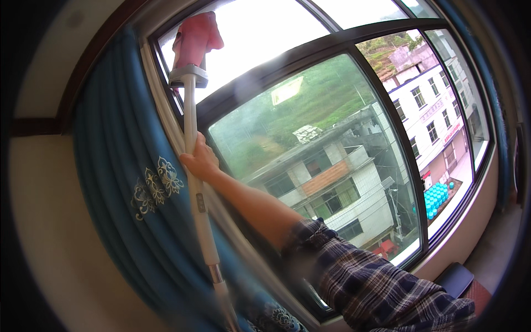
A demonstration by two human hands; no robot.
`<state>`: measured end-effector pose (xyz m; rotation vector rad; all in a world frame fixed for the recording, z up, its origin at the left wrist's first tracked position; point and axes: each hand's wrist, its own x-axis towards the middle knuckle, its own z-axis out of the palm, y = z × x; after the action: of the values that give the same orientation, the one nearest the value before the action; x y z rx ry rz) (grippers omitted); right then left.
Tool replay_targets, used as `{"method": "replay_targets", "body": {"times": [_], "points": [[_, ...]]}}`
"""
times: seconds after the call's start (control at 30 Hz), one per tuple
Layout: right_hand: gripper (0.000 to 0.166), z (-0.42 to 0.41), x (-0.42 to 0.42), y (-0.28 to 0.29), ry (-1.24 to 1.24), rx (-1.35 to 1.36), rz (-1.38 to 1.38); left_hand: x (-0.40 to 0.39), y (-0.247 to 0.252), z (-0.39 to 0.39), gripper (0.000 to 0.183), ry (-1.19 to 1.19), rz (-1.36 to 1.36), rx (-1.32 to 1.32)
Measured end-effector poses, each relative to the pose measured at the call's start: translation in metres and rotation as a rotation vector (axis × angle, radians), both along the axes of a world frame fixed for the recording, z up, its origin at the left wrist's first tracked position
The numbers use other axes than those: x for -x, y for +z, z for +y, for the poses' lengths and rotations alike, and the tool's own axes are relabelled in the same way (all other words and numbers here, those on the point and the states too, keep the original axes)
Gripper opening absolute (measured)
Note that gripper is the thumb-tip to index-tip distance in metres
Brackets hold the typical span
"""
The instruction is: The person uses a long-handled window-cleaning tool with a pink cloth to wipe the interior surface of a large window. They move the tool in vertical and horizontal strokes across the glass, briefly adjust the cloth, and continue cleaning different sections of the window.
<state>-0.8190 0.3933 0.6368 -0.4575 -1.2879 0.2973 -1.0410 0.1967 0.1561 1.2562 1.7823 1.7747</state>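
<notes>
My right hand (202, 159) is wrapped around the pale handle (190, 112) of a mop, with the arm stretched up from the lower right. A grey mop head (188, 76) tops the pole. Over it hangs a pink cloth (195, 39), raised against the left end of the upper window pane (257, 41). Lower down, the pole has a metal collar (215, 273) and runs out at the bottom edge of the view. My left hand is out of view.
A blue curtain (120, 137) with embroidered flowers hangs left of the pole, close to it. Dark window frame bars (286, 68) cross in front of me. A dark padded object (455, 279) is at lower right, below the sill. Buildings (332, 174) stand outside.
</notes>
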Motion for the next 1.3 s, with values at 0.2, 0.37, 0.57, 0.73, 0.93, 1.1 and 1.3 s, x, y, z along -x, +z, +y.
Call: {"method": "replay_targets", "body": {"times": [0.2,0.37,0.57,0.73,0.93,1.1,1.3], "points": [[0.065,-0.014,0.006,-0.023,0.021,0.029,0.121,0.105,-0.001,0.011,0.049,0.016,0.305,-0.127],[0.064,-0.047,0.023,-0.019,0.11,0.022,0.246,0.156,0.078,-0.056,0.053,0.274,0.649,-0.058],[0.07,-0.077,0.05,-0.019,0.265,-0.097,0.459,0.271,0.138,-0.109,0.055,0.436,0.929,-0.21],[0.065,-0.105,0.059,0.004,0.476,-0.131,0.532,0.264,0.224,-0.147,0.056,0.559,1.094,-0.27],[0.058,-0.123,0.063,0.037,0.452,-0.207,0.71,0.31,0.328,-0.163,0.053,0.643,1.175,-0.342],[0.053,-0.091,0.025,0.061,0.482,-0.093,0.674,0.263,0.353,-0.135,0.051,0.637,1.18,-0.326],[0.052,-0.067,0.023,0.091,0.306,-0.071,0.752,0.24,0.349,-0.141,0.051,0.677,1.187,-0.287]]}}
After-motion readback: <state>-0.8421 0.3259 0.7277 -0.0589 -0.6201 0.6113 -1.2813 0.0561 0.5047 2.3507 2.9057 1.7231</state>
